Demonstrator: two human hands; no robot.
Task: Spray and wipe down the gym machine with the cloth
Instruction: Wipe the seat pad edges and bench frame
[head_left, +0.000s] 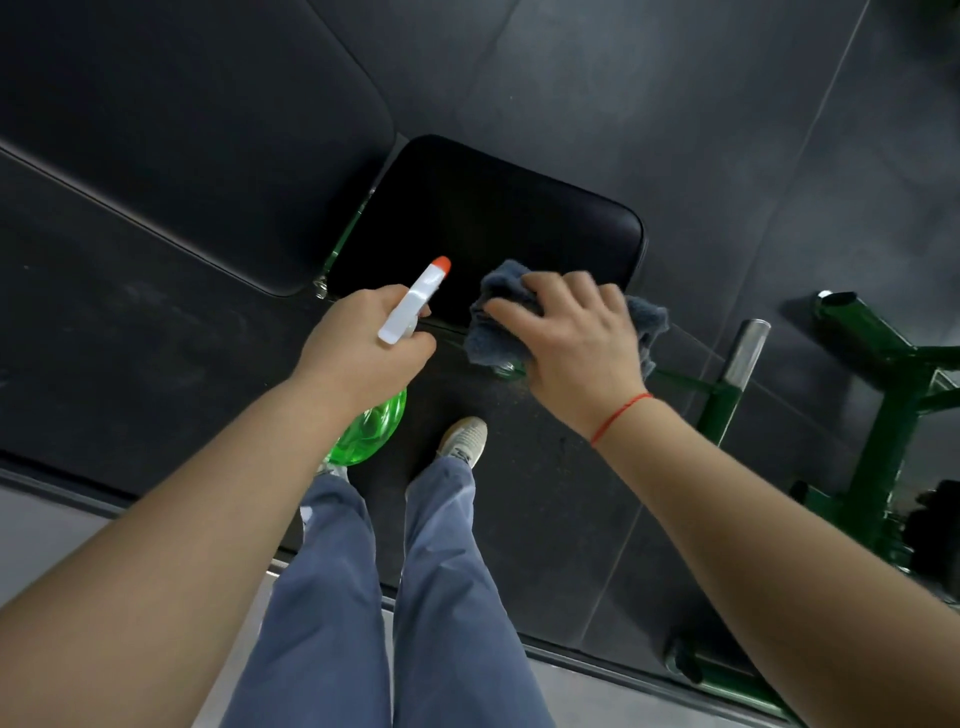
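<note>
Head view: the left grip (358, 348), a bare hand, is clenched around the neck of the spray bottle (415, 304), with a finger curled in front of the trigger. The bottle's long axis runs on a slant, from its body low beside the left wrist up to its nozzle. The nozzle points away from the person and a little to the right, toward the seat pad (483, 218). The body is clear green plastic, the trigger head is white and the nozzle tip is orange.

The right grip (571, 332) is closed over the cloth (493, 332) and holds it down on the near edge of the seat pad, just right of the nozzle. The cloth is grey-blue, fuzzy and bunched; its folds stick out on both sides of the hand. A red string (621, 415) circles the right wrist.

The seat pad is black, with rounded corners, and its long axis runs away from the person. A larger dark back pad (182, 130) lies to its left, and a green bracket of the gym machine (340, 249) shows between the two pads. More green frame (883, 415) and a chrome peg (748, 348) stand to the right on the dark floor (727, 130). Below are blue-grey trousers (441, 571) and a pale shoe (462, 441).
</note>
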